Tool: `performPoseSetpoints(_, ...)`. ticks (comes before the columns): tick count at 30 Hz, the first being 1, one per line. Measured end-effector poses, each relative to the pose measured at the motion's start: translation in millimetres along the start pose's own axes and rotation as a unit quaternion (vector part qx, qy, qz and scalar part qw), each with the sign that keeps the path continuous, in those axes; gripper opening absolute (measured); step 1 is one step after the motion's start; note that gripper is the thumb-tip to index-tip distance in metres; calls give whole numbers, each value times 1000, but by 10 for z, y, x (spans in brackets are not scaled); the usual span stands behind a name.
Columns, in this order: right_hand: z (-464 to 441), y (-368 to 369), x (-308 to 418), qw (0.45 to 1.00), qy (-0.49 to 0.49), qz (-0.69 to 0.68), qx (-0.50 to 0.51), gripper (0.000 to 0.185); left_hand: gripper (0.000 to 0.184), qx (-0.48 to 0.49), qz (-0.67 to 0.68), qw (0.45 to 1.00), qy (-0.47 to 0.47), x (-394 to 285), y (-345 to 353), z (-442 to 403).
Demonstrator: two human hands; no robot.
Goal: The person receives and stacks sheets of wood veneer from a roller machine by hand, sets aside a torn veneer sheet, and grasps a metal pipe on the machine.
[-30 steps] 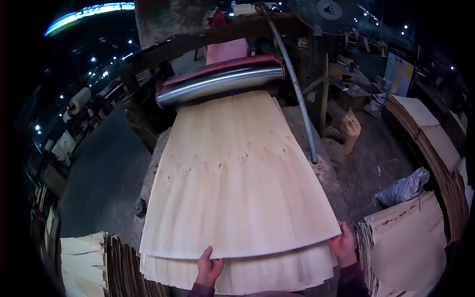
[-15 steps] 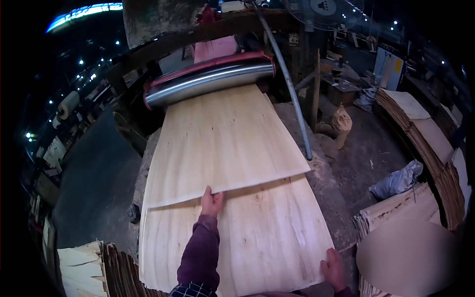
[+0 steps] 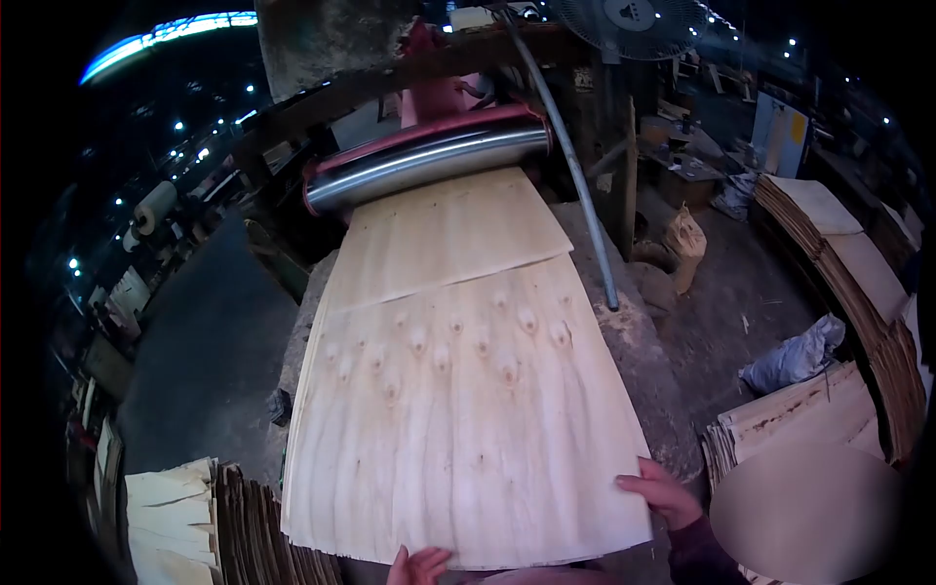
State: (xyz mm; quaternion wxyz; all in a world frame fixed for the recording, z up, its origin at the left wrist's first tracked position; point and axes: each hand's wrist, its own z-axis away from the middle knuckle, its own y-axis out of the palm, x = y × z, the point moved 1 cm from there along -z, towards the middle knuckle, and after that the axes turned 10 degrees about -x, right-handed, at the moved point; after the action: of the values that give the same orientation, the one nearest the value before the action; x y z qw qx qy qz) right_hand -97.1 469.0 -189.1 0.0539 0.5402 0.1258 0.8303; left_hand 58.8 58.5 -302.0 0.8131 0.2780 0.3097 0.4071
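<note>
A pale wood veneer sheet (image 3: 473,419) with several knots lies on top of a stack of sheets in front of me. My right hand (image 3: 666,494) grips its right edge near the lower corner, one digit lying over the top face. At the near edge, my left hand (image 3: 419,565) touches the sheet, thumb and fingers apart; the frame's bottom cuts it off. Farther up, another veneer sheet (image 3: 458,234) overlaps the knotted one and its far end is under the shiny metal roller (image 3: 439,161).
A grey pipe (image 3: 575,166) slants down beside the stack on the right. Veneer piles stand at the lower left (image 3: 171,517) and right (image 3: 838,253). A plastic bag (image 3: 795,353) lies on the right floor. Beyond the roller, a person's arm (image 3: 476,93) shows.
The upper sheet has moved away toward the roller, uncovering the knotted sheet. My left hand has left its edge and come back to the near edge. My right hand has moved slightly up.
</note>
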Motion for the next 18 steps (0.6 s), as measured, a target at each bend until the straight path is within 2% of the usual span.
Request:
performPoseSetpoints(2,-2,143,331,996,-40,21,71,43,67,53,41,995,-80,132,-521,115)
performPoseSetpoints(3,-13,147,441,995,-47,23,91,44,61,-56,-60,995,-63,203,-477,182)
performPoseSetpoints(5,76,148,606,993,-57,-25,98,45,53,-157,114,975,111,192,265,395)
performPoseSetpoints(6,181,132,651,994,-65,-55,70,46,49,-203,202,938,194,181,483,468)
performPoseSetpoints(8,357,62,610,991,-75,-113,13,48,54,-15,216,952,218,-57,341,409)
performPoseSetpoints(9,305,-84,416,992,-82,-97,-3,50,58,77,219,946,228,-168,256,377)
performPoseSetpoints(10,252,-230,223,993,-89,-80,-20,52,59,64,188,955,221,-227,210,352)
performPoseSetpoints(12,-94,-668,-354,992,-19,-126,-17,54,63,39,124,970,205,-343,260,319)
performPoseSetpoints(13,-100,-680,-408,991,-20,-132,-26,54,57,-132,118,957,229,-310,591,326)
performPoseSetpoints(16,-122,-684,-512,989,-18,-137,-47,56,52,-150,-135,960,195,-428,-345,-43)
performPoseSetpoints(17,-128,-703,-521,990,-16,-130,-53,57,41,-170,-133,958,189,-353,-209,41)
performPoseSetpoints(18,-115,-702,-511,991,-13,-122,-59,58,38,-183,-113,961,175,-250,-183,109)
